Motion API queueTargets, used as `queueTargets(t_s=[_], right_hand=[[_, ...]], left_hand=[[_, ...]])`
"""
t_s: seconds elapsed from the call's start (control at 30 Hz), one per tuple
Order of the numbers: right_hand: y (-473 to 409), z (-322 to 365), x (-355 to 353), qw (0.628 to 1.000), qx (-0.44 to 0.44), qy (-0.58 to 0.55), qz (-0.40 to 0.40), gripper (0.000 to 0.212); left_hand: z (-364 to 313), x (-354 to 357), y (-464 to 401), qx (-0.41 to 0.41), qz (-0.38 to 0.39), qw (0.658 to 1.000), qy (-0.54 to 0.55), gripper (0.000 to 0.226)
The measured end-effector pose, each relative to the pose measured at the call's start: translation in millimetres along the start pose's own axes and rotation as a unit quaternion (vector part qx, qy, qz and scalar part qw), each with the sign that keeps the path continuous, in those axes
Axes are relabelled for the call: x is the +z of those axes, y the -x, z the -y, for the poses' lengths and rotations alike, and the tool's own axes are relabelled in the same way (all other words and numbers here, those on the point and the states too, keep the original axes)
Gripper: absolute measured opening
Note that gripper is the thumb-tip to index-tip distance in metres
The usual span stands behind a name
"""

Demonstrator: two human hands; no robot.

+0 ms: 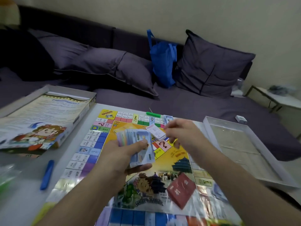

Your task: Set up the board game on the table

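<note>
On the white table (24, 190), colourful printed game board (143, 176) unfolded flat, near edge glinting as if under clear film. Above board centre, left hand (120, 158) gripping thick fanned stack of pale blue and pastel paper play money (135, 141), thumb curled over top, fingers beneath. Just beside it, right hand (180, 134) pinching small white printed card (155, 131) at its corner between thumb and fingertips, remaining fingers loosely bent; card slightly blurred, so print unreadable. On board's near right area, dark red deck of cards with white characters (181, 190) lying askew. At far edge of board, small green stick-like piece (153, 114) and a few more notes (167, 119), touching or overlapping the border squares. To left, open game box half with cartoon-printed sheet inside (44, 118), partly overhanging table; to right, shallow white empty-looking box tray (244, 152). Beside board's left edge, blue plastic pen-like tool (47, 174). Behind, purple sofa with grey cushions (114, 67) and blue fabric bag (162, 62). Judged progress: roughly midway. Done: box opened, board laid out, one deck placed. Left, by appearance: sorting and distributing money, placing remaining cards; tokens and dice not visible.
</note>
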State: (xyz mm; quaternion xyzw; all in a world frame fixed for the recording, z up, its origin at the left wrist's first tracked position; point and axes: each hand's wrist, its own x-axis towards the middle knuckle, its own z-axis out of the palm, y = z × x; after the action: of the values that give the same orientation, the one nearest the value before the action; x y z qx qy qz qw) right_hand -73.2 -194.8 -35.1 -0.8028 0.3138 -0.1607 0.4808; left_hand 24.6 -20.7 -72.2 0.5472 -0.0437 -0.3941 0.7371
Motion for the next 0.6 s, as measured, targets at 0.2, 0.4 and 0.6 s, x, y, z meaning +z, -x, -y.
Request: queueTargets(t_s=[0.2, 0.4, 0.6], right_hand=[[102, 16, 29, 0.996, -0.059, -0.071, 0.01, 0.008], [139, 16, 36, 0.989, -0.035, -0.141, -0.041, 0.008], [152, 8, 45, 0.99, -0.019, -0.143, -0.001, 0.008]], left_hand=[[2, 5, 58, 0.004, 0.072, 0.997, -0.004, 0.051], [1, -14, 105, 0.0, 0.102, 0.995, -0.008, 0.027], [8, -30, 123, 0.03, 0.032, 0.998, -0.036, 0.036]])
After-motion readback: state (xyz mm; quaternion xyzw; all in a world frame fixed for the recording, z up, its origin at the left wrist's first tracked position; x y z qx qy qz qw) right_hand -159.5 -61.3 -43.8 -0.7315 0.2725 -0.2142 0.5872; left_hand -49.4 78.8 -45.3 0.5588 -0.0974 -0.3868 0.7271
